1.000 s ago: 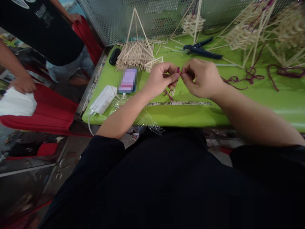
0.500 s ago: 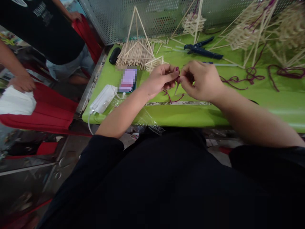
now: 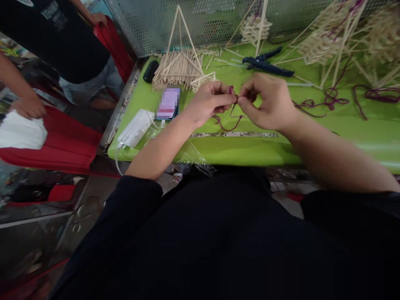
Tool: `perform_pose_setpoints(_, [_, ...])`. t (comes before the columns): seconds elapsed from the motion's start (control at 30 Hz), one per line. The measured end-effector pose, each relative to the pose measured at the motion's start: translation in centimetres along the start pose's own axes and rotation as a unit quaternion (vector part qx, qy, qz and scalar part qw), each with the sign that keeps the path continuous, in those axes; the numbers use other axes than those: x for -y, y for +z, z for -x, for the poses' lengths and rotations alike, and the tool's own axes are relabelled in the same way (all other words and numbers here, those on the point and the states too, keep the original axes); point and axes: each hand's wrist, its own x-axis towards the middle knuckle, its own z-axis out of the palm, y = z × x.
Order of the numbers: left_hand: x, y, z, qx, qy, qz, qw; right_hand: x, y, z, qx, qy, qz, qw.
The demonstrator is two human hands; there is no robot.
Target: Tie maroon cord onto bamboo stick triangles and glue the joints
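My left hand [image 3: 211, 103] pinches a dark purple cord [image 3: 231, 89] between thumb and fingers, over the green tabletop [image 3: 250, 152]. Facing it, my right hand [image 3: 269, 102] is closed at the same cord, its thumb and fingertip meeting beside the left thumb. The cord's loose end curves down below the left fingers. A thin, light piece shows just beneath the fingertips; its full shape is hidden. Behind my hands lies a dark blue cutter [image 3: 265, 66]. More purple cord [image 3: 334, 99] is tangled to the right.
A stick pile [image 3: 178, 71] with a stick pyramid stands at the back, near a phone [image 3: 168, 102] and a white power bank [image 3: 136, 128]. Stick structures [image 3: 325, 37] fill the back right. At left, another person holds white material [image 3: 23, 130] by a red chair.
My right hand has turned slightly and its fingertips have come closer to my left thumb. The view has shifted a little. The cord's loose end hangs in a wider curve.
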Motion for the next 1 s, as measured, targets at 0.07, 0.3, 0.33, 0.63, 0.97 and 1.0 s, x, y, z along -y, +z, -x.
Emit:
perform_pose_setpoints(0.07, [0.0, 0.0, 0.1, -0.003, 0.011, -0.012, 1.0, -0.2, 0.2, -0.1, -0.014, 0.006, -0.048, 0.999])
perform_pose_setpoints(0.3, [0.1, 0.0, 0.1, -0.017, 0.078, -0.055, 0.995, -0.2, 0.3, -0.3, -0.02, 0.033, -0.069, 0.997])
perform_pose_setpoints(0.33, [0.1, 0.1, 0.1, -0.021, 0.081, -0.059, 0.995, -0.1, 0.3, -0.3, -0.021, 0.038, -0.062, 0.997])
perform_pose_setpoints(0.63, [0.0, 0.3, 0.3, -0.028, 0.103, -0.097, 0.99, 0.4, 0.1, 0.0, -0.023, 0.04, -0.037, 0.998])
perform_pose_setpoints(0.97, [-0.6, 1.4, 1.8, -0.053, 0.137, -0.137, 0.98, 0.1, 0.4, -0.3, -0.029, 0.057, -0.055, 0.996])
perform_pose_setpoints(1.0, [-0.5, 1.5, 1.8, -0.067, 0.142, -0.143, 0.977, -0.1, 0.6, -0.3, -0.028, 0.057, -0.068, 0.996])
